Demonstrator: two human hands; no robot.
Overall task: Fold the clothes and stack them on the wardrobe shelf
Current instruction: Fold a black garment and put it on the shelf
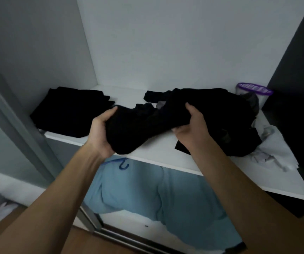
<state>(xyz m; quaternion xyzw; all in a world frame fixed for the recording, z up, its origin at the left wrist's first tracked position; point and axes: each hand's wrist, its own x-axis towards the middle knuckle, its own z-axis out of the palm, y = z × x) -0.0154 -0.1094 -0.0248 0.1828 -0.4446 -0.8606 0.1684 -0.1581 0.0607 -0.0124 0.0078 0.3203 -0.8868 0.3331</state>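
Step in hand (judged): folding one black garment above the wardrobe shelf.

Left grip: clenched round the garment's lower left end, thumb up along the cloth, other fingers hidden behind it. Right grip: grasping the right end, thumb over the upper edge, fingers curled beneath. Neither is released.

Position: the garment spans between the two grips, bunched, and its lowest fold hangs just over the shelf's front edge. Its right part runs against the unfolded pile of dark clothes. Cannot tell whether it is free of that pile, black on black.

To do it well (judgement):
- Lift the garment clear of the pile first, so nothing drags along with it.
- Shake it flat and find a hem or seam before folding. The bundle is crumpled and its edges read poorly in this light.
- Fold on the bare shelf between the pile and the folded stack, then set it squarely on that stack with edges aligned.

Risk: the stack sits close to the shelf's front left edge, so a careless placement may nudge it off.
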